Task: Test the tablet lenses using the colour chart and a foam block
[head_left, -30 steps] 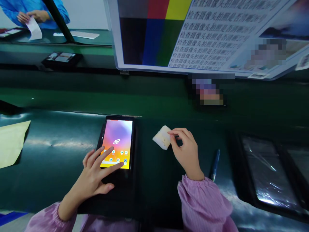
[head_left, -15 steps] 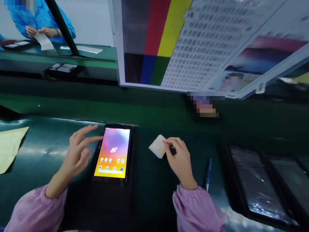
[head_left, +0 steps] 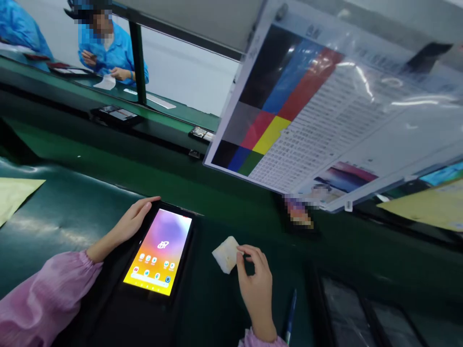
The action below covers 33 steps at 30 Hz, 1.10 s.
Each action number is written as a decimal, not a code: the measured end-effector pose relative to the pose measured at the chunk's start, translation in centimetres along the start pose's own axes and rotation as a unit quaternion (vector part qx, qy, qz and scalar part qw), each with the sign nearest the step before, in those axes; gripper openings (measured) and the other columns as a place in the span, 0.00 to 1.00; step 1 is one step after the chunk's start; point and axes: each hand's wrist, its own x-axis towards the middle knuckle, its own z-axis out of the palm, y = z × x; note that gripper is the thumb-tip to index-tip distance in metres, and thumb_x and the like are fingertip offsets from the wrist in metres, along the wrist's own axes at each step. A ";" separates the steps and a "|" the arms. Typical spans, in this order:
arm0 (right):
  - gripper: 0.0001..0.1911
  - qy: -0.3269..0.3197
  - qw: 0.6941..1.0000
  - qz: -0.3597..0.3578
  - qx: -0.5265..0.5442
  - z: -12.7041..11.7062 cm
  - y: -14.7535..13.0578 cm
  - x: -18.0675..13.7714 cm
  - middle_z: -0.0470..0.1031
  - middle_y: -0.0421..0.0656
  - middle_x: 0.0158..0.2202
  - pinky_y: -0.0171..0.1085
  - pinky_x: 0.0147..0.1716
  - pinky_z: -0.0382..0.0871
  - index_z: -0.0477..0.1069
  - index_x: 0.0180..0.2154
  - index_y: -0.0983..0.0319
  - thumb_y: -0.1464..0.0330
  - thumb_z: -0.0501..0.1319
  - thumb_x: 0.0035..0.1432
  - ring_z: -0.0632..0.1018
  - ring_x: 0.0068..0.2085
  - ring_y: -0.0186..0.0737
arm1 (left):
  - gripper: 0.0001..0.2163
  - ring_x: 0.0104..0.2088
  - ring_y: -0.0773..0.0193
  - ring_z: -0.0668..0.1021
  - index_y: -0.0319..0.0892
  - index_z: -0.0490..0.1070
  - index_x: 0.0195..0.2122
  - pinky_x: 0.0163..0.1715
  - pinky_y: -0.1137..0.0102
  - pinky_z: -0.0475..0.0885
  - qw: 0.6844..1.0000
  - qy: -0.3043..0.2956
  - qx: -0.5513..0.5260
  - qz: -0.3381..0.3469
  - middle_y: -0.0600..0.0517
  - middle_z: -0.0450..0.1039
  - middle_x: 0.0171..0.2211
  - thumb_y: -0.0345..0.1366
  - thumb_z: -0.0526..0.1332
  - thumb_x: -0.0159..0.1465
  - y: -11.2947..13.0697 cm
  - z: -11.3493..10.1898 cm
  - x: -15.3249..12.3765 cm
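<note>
A black tablet (head_left: 159, 253) with a lit purple-to-orange home screen lies on the dark green bench in front of me. My left hand (head_left: 132, 222) rests along its upper left edge, fingers curled around the top corner. To the right, my right hand (head_left: 255, 284) pinches a small folded white cloth (head_left: 226, 254) between thumb and fingertips, just off the bench. Both my sleeves are pink.
A large colour-and-text test chart (head_left: 318, 125) hangs tilted above the bench. A blue pen (head_left: 290, 315) lies by my right wrist. Dark wrapped tablets (head_left: 347, 318) sit at lower right, yellow paper (head_left: 14, 197) at left. Another tablet (head_left: 116, 114) lies on the far conveyor; a person in blue (head_left: 112, 55) works behind it.
My left hand lifted off the screen, swung left, then settled on the tablet's upper left edge. My head tilted up, so the chart and the far bench show more. The right hand kept its cloth.
</note>
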 end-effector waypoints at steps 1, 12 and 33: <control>0.08 0.010 1.000 -0.003 0.006 0.0 -0.4 -0.1 0.79 0.47 0.44 0.50 0.42 0.77 0.76 0.43 0.55 0.61 0.59 0.71 0.79 0.46 0.53 | 0.29 0.66 0.51 0.71 0.42 0.73 0.62 0.72 0.48 0.56 1.000 -0.009 -0.008 -0.003 0.40 0.72 0.64 0.58 0.50 0.74 0.1 0.1 0.0; 0.27 -0.179 0.971 0.015 0.158 5.8 -5.9 -5.0 0.63 0.44 0.71 0.59 0.66 0.71 0.62 0.69 0.46 0.60 0.61 0.72 0.70 0.68 0.56 | 0.30 0.58 0.48 0.77 0.42 0.73 0.63 0.65 0.44 0.65 0.994 -0.027 -0.100 -0.041 0.41 0.77 0.56 0.60 0.56 0.71 1.3 0.4 -0.4; 0.37 -0.184 0.904 0.219 0.317 9.1 -9.6 -8.6 0.73 0.49 0.64 0.59 0.72 0.60 0.74 0.63 0.55 0.39 0.48 0.71 0.69 0.69 0.56 | 0.14 0.55 0.49 0.79 0.50 0.85 0.47 0.61 0.60 0.71 0.962 0.039 -0.253 0.091 0.50 0.83 0.50 0.50 0.65 0.68 6.6 -2.6 -5.7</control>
